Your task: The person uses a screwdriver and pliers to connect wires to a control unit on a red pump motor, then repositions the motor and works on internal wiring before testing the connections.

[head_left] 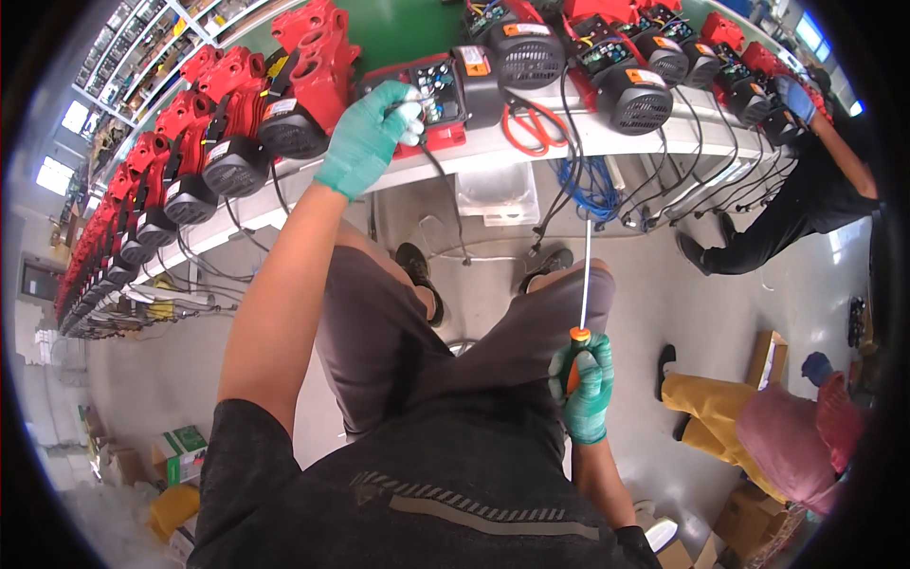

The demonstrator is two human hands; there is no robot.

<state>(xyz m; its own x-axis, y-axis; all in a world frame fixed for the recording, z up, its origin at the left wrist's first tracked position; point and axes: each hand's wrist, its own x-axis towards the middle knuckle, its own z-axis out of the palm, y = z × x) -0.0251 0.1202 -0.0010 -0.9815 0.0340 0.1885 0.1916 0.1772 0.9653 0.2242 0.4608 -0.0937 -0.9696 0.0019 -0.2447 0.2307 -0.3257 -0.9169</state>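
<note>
Screwdriver: in your right hand, fingers wrapped around its handle, shaft toward the workbench
Open control box: on the workbench, your left hand at its left edge, fingers bent; cannot tell whether they pinch anything

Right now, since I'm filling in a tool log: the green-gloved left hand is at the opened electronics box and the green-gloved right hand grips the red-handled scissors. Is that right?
Not quite: the head view shows the right hand gripping a long screwdriver; the scissors lie on the bench. The left hand is at the opened electronics box, as you say.
</note>
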